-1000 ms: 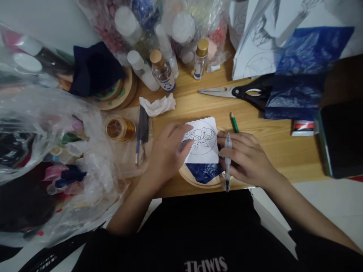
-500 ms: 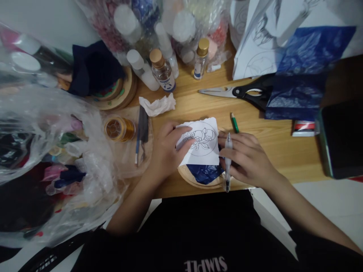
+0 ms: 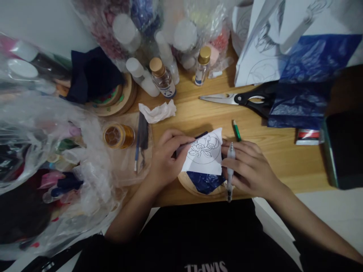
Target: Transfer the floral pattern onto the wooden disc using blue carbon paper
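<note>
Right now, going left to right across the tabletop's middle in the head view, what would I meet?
Round amber spool, slim blue-handled brush, crumpled white tissue, white paper with a black line drawing, clear plastic pen, red-and-white tube, dark rectangular device.

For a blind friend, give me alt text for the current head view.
Someone's left hand holds a paper line drawing over crumpled blue material on a round wooden piece; the right hand, holding a clear pen, is by the drawing's opposite edge. Scissors and a green pencil lie beyond.
</note>
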`<state>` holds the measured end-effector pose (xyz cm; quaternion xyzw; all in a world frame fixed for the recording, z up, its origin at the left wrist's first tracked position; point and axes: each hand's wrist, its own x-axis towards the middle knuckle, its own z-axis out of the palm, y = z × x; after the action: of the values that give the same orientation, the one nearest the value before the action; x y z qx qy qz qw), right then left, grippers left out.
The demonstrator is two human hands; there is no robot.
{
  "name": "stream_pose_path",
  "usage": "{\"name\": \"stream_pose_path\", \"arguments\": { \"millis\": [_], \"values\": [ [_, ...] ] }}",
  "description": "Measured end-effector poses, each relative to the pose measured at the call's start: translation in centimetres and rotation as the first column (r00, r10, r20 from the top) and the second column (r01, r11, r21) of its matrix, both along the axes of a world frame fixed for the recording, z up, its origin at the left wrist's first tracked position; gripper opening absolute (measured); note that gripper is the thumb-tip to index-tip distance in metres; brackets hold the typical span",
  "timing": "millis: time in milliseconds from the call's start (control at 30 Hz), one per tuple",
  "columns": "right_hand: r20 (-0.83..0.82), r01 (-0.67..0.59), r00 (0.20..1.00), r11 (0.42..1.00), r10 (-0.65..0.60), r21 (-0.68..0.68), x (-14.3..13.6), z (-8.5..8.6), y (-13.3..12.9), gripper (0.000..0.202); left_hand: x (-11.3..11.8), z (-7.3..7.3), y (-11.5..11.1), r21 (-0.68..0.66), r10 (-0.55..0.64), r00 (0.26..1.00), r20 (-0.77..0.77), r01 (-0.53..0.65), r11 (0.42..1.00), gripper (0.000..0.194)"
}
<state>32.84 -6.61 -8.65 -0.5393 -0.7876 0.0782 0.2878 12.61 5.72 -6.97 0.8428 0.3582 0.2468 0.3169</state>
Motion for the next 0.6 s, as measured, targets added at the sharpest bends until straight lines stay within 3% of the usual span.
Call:
{"name": "stream_pose_path", "arguments": {
  "millis": [300,500,600],
  "values": [
    [-0.020,-0.019,1.000,0.999,0.019,-0.038,0.19,0.14,0.04,0.018,0.03,-0.66,-0.19,0.112,-0.082,0.996,0.038,0.077,0.991,0.015],
    [-0.057,-0.038,0.998,0.999,0.036,-0.039,0.27,0.09,0.05,0.020,0.47,-0.71,-0.46,0.067,0.010,1.000,0.003,-0.010,0.998,0.016],
    [-0.065,-0.041,0.997,0.998,0.037,-0.054,0.28,0.09,0.05,0.021,0.83,-0.69,-0.50,0.020,0.091,0.996,0.007,-0.092,0.996,0.008]
  ]
}}
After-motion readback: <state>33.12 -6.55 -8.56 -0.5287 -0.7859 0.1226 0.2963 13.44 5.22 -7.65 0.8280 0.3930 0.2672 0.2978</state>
